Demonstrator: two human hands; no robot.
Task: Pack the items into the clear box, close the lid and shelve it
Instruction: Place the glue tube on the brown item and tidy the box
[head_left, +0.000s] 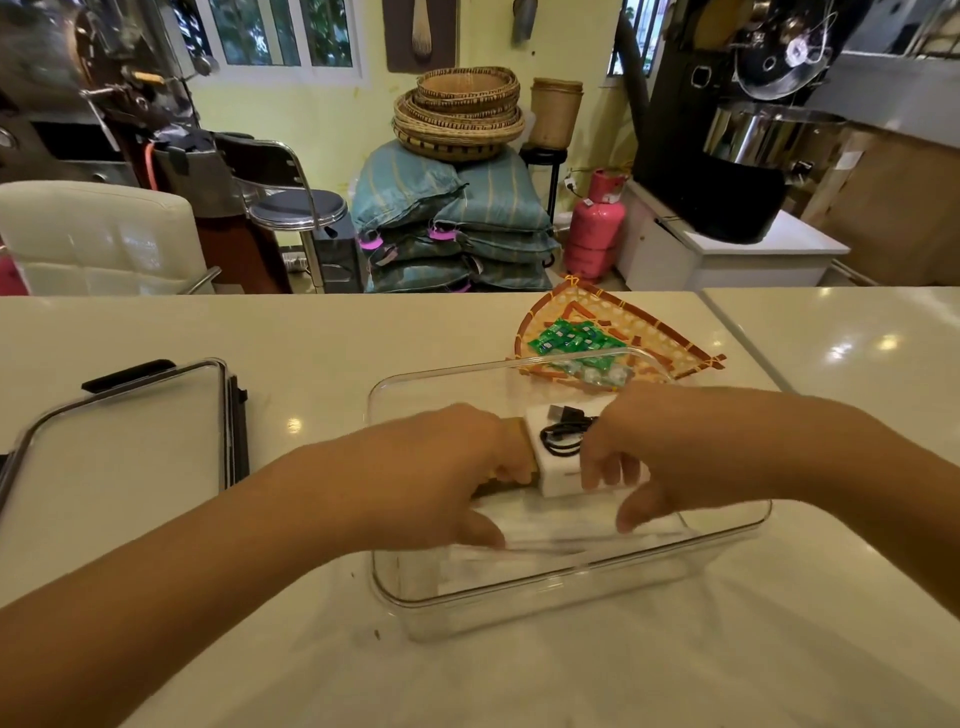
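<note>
On the white table (156, 332), the lidless clear rectangular plastic box (737, 525) holds a small white block (558, 467) topped by a coiled black cable (563, 434). The left hand (441, 473) and right hand (654, 447) both grip this block. Behind, a woven fan-shaped tray (670, 338) carries green sachets (569, 338); the black-clipped clear lid (130, 441) lies left.

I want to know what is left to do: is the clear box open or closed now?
Open. The clear box has no cover; its lid lies flat on the table beside it.

The clear box (717, 540) sits on the surface (322, 332), with its lid (130, 431) lying apart to the left. Behind the box to the right rests a woven tray (670, 338) holding small packets (571, 338). Inside the box, both hands meet at a small block (558, 475) with a coiled cable (563, 434) on top.
</note>
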